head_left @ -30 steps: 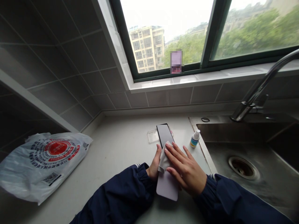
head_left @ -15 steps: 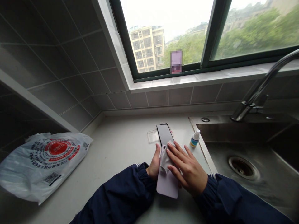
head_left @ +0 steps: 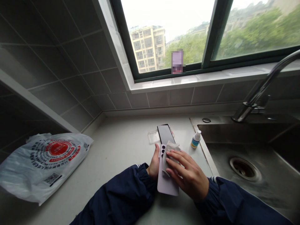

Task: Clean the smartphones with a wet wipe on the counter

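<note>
A pale purple phone [head_left: 168, 186], back side up with its camera lenses showing, rests in my left hand [head_left: 154, 164]. The left thumb lies along the phone's edge; the other left fingers are hidden beneath it. My right hand [head_left: 187, 173] presses a crumpled white wipe [head_left: 172, 147] against the phone's back with its fingers. Just beyond, a second phone [head_left: 166, 133] with a dark edge and greyish face lies on the counter, next to a clear phone case [head_left: 153, 137]. A small white spray bottle [head_left: 196, 139] with a blue and yellow label stands to the right.
To the right is a steel sink [head_left: 276, 159] with a drain and a chrome faucet [head_left: 257, 90]. A white plastic bag [head_left: 47, 162] with red print lies on the counter [head_left: 112, 143] at the left. Behind runs a tiled wall under a window.
My right hand has slid the wipe slightly right and down across the phone's back, and the camera lenses now show. My left hand keeps its hold.
</note>
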`<action>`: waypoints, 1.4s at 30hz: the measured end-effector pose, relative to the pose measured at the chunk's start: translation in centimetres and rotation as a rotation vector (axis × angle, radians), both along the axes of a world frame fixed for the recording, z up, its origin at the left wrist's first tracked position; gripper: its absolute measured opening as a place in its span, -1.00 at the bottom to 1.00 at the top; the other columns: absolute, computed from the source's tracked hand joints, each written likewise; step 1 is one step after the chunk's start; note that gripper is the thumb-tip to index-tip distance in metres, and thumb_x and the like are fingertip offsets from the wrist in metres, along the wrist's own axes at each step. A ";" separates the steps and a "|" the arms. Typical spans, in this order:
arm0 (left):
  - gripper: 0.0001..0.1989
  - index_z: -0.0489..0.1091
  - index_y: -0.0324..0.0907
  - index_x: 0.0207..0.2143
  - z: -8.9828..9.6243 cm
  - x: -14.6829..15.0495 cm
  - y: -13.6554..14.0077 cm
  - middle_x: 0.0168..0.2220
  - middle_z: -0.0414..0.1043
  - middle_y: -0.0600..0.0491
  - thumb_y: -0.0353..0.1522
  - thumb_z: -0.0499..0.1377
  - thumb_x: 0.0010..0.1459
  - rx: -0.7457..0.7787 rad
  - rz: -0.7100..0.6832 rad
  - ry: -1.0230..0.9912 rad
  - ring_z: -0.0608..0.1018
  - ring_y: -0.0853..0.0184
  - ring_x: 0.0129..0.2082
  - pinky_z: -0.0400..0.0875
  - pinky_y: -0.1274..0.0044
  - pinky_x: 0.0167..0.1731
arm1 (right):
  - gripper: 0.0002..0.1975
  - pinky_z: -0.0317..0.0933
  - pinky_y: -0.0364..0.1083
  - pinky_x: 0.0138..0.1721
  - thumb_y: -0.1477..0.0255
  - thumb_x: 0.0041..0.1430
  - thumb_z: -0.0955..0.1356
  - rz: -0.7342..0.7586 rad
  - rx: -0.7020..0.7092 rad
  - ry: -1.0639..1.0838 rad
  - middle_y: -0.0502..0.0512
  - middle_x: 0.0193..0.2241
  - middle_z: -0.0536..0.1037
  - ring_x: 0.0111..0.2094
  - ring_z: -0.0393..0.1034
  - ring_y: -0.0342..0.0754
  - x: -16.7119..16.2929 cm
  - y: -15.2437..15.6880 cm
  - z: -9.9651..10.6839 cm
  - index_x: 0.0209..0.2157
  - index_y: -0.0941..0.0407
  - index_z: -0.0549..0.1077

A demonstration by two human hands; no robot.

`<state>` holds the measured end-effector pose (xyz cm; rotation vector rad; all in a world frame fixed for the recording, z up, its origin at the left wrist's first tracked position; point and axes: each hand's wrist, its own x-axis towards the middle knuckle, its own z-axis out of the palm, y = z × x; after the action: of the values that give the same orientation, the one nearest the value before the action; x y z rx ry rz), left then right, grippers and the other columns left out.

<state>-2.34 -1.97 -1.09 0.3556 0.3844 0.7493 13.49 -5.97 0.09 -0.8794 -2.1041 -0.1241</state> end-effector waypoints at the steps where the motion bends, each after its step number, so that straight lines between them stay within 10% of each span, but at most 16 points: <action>1: -0.12 0.37 -0.44 0.10 0.0 0.0 0.1 -0.02 0.48 -0.30 0.18 -0.12 0.18 0.000 0.004 0.007 0.44 0.02 0.12 0.22 0.30 0.16 | -0.73 0.31 0.21 0.14 0.45 0.26 0.36 0.005 -0.009 0.002 0.26 0.05 0.51 0.13 0.37 0.15 0.0 0.0 0.0 -0.01 0.17 0.49; 19: -0.26 0.36 -0.32 0.15 0.9 0.3 -0.8 0.04 0.48 -0.19 0.09 -0.09 0.26 0.007 0.051 0.081 0.41 0.15 0.18 0.04 0.39 0.28 | -0.38 0.01 0.42 0.23 0.29 0.36 0.21 -0.010 -0.196 -0.303 0.33 0.36 -0.01 0.38 -0.16 0.26 0.2 0.1 0.0 0.34 0.27 0.05; 42: -0.05 0.52 -0.40 -0.29 0.6 -0.9 0.2 -0.47 0.53 -0.18 0.32 -0.15 0.03 -0.161 -0.057 0.050 0.57 0.19 -0.43 0.39 0.44 -0.26 | -0.62 -0.40 0.25 0.37 0.26 0.27 0.30 0.383 -0.244 -0.212 0.14 0.07 0.52 0.25 0.24 0.07 -0.3 -1.4 1.6 0.07 0.07 0.46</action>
<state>-3.24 -1.78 -0.47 0.2331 0.4765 0.6497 13.21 -7.36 1.72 -0.6043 -2.4844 0.2548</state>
